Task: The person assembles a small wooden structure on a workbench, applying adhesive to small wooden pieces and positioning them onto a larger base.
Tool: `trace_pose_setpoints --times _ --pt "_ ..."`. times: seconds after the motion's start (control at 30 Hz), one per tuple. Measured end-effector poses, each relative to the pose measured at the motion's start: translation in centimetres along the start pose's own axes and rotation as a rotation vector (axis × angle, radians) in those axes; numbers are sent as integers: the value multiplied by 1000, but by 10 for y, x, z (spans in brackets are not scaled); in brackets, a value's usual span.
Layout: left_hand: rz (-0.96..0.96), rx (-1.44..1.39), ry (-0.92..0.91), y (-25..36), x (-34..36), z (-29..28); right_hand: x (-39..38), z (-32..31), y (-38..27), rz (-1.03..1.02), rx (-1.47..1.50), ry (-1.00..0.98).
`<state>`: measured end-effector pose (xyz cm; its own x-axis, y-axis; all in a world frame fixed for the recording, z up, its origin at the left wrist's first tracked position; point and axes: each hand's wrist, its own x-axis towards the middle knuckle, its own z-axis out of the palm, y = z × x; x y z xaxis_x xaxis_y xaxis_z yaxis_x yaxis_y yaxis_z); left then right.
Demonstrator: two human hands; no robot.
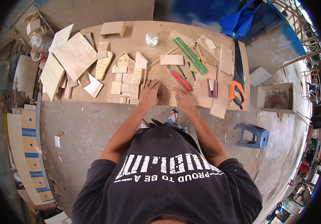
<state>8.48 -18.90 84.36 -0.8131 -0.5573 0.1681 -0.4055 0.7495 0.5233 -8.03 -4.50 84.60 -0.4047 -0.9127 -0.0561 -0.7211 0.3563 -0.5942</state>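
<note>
My left hand (150, 93) rests at the front edge of the wooden worktable, fingers slightly spread, beside a house-shaped arrangement of small wood blocks (127, 78). The arrangement has a peaked top with little cut-out windows. My right hand (184, 100) lies on the same edge, a short gap away, its fingers bent but loosely apart. Whether a thin wood piece lies between the hands I cannot make out. Just beyond my right hand are a red utility knife (181, 80) and thin bamboo sticks (163, 56). Past them lies a green ruler-like strip (190, 56).
Loose plywood sheets (74, 56) overlap at the table's left. A handsaw with an orange handle (237, 93) lies along the right end. A clear round container (151, 39) and a small wooden stand (112, 28) are at the back. On the floor stands a blue plastic stool (255, 136).
</note>
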Motion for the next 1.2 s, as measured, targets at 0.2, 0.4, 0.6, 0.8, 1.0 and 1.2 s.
trace_pose_setpoints --times 0.2,0.4,0.6,0.8,1.0,1.2 --pt "-17 -2 -44 -6 -5 -1 5 25 -4 -251 234 208" --pt "-45 70 -48 -3 -9 -6 4 46 0 -206 112 241" --pt "-55 98 -58 -2 -13 -10 4 49 2 -254 42 308" --pt "-58 82 -57 -5 -16 -13 12 48 -6 -235 33 344" --pt "-47 65 -95 -14 -16 -10 37 46 -7 -196 -67 203" --pt "-38 45 -88 -13 -11 -8 51 53 -11 -320 -174 153"
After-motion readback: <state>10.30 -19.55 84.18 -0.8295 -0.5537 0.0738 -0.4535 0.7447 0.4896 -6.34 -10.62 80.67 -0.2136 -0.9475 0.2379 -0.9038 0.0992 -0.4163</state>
